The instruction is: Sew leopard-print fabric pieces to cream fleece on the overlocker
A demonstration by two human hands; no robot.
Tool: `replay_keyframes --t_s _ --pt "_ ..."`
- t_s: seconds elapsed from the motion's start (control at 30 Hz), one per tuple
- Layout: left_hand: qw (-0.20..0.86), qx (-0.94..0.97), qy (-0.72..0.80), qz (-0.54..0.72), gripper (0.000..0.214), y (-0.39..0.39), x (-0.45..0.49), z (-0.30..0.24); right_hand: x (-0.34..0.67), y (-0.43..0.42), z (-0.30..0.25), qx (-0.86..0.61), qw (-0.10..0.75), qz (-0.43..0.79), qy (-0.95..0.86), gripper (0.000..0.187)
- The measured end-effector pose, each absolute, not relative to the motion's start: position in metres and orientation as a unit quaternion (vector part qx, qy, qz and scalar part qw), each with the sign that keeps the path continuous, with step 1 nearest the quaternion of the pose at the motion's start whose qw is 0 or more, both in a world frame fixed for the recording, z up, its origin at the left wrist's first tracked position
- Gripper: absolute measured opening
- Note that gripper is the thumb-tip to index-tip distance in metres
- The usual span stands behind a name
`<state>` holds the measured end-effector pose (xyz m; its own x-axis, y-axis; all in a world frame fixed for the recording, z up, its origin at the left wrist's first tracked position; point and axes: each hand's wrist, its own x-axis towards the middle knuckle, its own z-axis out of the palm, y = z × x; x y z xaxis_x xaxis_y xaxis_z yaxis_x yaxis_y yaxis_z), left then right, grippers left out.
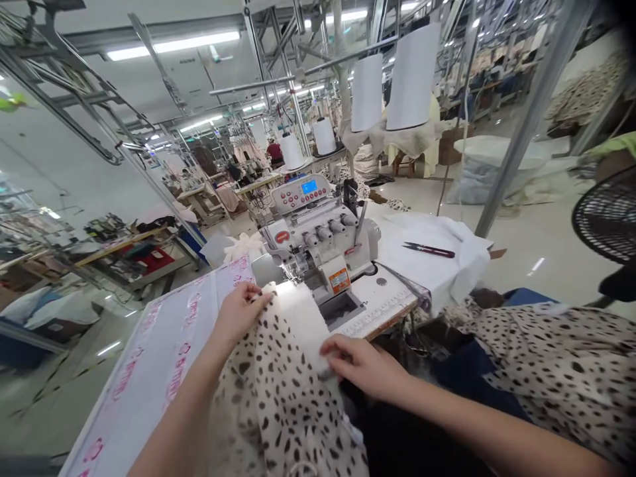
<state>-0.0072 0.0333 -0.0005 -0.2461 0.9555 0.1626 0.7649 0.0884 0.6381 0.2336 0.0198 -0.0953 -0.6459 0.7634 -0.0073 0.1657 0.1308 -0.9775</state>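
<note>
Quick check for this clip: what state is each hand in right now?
Left hand: closed, pinching the edge of the spotted fabric.
Right hand: fingers curled on that fabric; whether they grip it cannot be told.

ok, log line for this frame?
left hand: holds spotted fabric | right hand: touches same fabric | ahead: overlock machine

We've got a white sewing table (380,306) with a ruler (372,315) along its front edge. An overlocker (318,248) stands on it, white cloth (422,271) with snips (428,249) on top lies beside that, and spotted cloth (278,404) drapes over a pink-printed sheet (159,371) at left.
</note>
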Motion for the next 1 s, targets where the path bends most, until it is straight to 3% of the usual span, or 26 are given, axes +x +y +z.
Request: replay_keyframes --t_s 0.07,0.17,0.27,0.37,0.5,0.63,0.77,0.83,1.0 --pt "0.154 0.595 0.733 0.293 0.033 0.030 -0.005 0.006 0.216 0.026 -0.092 -0.293 0.281 0.628 -0.664 0.018" --pt "0.268 0.611 0.684 0.294 0.034 0.023 -0.002 0.015 0.197 0.029 -0.092 -0.209 0.305 0.683 -0.630 0.022" --pt "0.359 0.620 0.607 0.343 0.035 0.023 0.005 0.017 0.192 0.033 -0.093 -0.126 0.235 0.793 -0.548 0.031" --pt "0.291 0.650 0.629 0.311 0.032 0.033 0.018 0.010 0.198 0.038 -0.100 -0.128 0.170 0.862 -0.460 0.038" --pt "0.186 0.664 0.673 0.267 0.030 0.047 0.035 -0.004 0.214 0.040 -0.113 -0.218 0.258 0.753 -0.564 0.030" --pt "0.112 0.655 0.702 0.258 0.025 0.050 0.039 -0.009 0.230 0.040 -0.111 -0.332 0.247 0.534 -0.738 0.027" --pt "0.113 0.660 0.706 0.230 0.027 0.051 0.032 -0.006 0.233 0.044 -0.108 -0.303 0.326 0.375 -0.813 0.022" --pt "0.124 0.661 0.709 0.211 0.030 0.052 0.030 -0.004 0.229 0.045 -0.112 -0.267 0.360 0.359 -0.819 0.020" --pt "0.160 0.650 0.722 0.176 0.028 0.050 0.030 0.000 0.220 0.032 -0.125 -0.191 0.312 0.477 -0.799 0.030"
